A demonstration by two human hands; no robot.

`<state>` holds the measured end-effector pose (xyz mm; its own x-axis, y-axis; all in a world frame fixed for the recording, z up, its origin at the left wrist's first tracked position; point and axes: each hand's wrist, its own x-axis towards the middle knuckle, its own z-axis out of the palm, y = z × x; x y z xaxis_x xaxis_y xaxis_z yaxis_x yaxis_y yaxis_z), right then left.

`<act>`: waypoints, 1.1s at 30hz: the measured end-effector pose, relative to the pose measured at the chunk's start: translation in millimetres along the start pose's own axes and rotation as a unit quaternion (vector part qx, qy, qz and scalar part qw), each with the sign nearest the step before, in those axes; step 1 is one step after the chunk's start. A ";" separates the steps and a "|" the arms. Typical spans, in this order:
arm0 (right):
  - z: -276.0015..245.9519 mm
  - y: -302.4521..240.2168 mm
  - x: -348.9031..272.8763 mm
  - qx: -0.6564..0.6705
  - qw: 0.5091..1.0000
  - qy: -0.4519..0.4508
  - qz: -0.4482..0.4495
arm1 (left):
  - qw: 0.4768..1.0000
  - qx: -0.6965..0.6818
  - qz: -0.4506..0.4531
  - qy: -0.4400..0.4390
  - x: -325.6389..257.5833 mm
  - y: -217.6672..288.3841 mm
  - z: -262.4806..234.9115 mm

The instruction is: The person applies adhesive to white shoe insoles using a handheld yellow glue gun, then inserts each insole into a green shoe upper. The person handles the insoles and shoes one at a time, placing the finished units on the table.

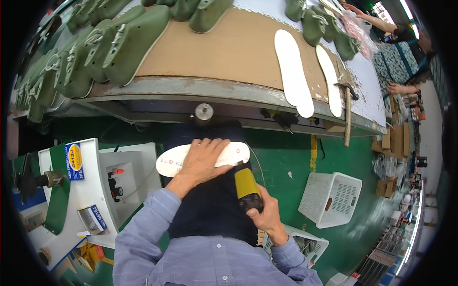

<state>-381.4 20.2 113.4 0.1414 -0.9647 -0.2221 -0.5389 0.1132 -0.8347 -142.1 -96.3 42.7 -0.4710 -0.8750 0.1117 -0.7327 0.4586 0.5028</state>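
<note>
1. Green workshop floor (281,157) spreads below a brown-topped bench (229,47) carrying green shoe lasts (129,43) and white insoles (293,71).
2. Left hand (202,159), fingers spread, presses a white insole (205,158) on the dark lap at centre.
3. Right hand (267,214), at 5 o'clock, grips a yellow-and-black tool (247,188).

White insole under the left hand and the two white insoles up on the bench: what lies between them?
In the head view, between the held insole and the bench insoles: the bench's grey metal edge and a round metal knob.
</note>
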 end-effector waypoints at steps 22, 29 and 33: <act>3.4 -11.2 21.5 -0.004 0.999 -0.042 0.021 | 1.000 -0.009 0.007 0.008 -5.2 2.3 7.4; 26.0 -27.2 43.6 -0.042 0.993 -0.113 -0.001 | 0.998 0.020 -0.052 0.035 -73.1 -34.6 -34.1; 46.9 -43.1 56.9 -0.048 0.983 -0.172 -0.041 | 0.990 -0.072 -0.066 0.100 -122.9 -60.4 -37.1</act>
<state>-311.2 -28.4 113.1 0.4501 -0.8308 -0.3273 -0.5878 0.0003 -0.8090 -21.8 -22.2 30.4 -0.2588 -0.9458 0.1963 -0.6974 0.3236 0.6395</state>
